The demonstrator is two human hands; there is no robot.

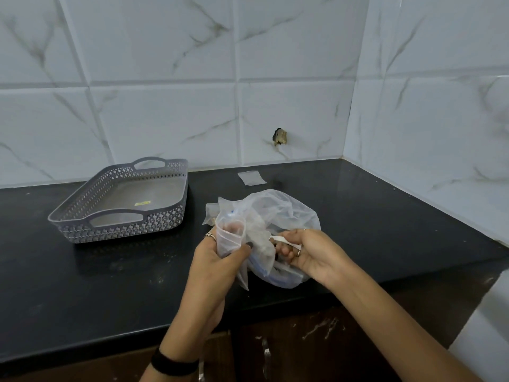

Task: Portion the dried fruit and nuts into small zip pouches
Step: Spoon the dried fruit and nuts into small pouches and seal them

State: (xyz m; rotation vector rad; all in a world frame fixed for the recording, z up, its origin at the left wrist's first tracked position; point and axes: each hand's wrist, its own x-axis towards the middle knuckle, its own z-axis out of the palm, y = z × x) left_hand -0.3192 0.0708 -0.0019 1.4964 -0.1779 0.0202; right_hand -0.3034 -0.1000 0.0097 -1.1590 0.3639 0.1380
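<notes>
A crumpled translucent plastic bag (pixel 278 210) lies on the black counter (pixel 110 285), with blue-edged packets showing through it. My left hand (pixel 220 260) grips a small clear zip pouch (pixel 230 235), thumb across its front and fingers inside its mouth. Just to the right, my right hand (pixel 305 252) pinches a white strip (pixel 286 242) at the bag's opening. Another small empty zip pouch (pixel 252 178) lies flat near the wall behind the bag. No dried fruit or nuts can be made out.
A grey perforated plastic tray (pixel 121 224) with handles stands empty at the left of the counter. White marble-look tiles form the back wall and the right corner wall (pixel 429 106). Dark cabinet doors (pixel 303 348) sit below the counter's front edge.
</notes>
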